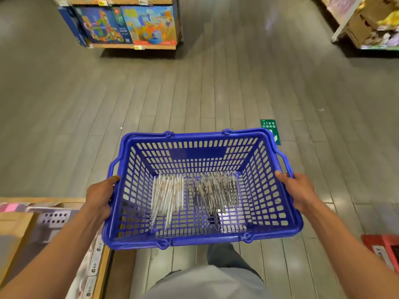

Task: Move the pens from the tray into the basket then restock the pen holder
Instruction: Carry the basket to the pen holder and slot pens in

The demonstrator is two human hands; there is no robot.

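So the blue basket (269, 214) is being carried out in front of the person, held up over the grey plank floor (151, 93), with one hand on each short side. The left hand (100, 196) is wrapped over the left rim, thumb up near the edge and fingers curled under and out of sight, so it's a proper grip on the basket. The right hand (299, 192) does the same on the right rim, fingers hooked over the edge. Both handles are folded down along the rim. The pens are all lying flat on the basket's bottom, in two loose bunches: white pens (168, 195) toward the left side of the bottom, darker patterned pens (216, 194) just beside them toward the right, both piles closer to the far wall than the near one. It's a bit blurry so I can't count them. A green exit sticker (268, 126) sits on the floor past the basket's far right corner. Toy boxes (127, 25) on a shelf further ahead, and a red crate (382, 247) at the lower right.
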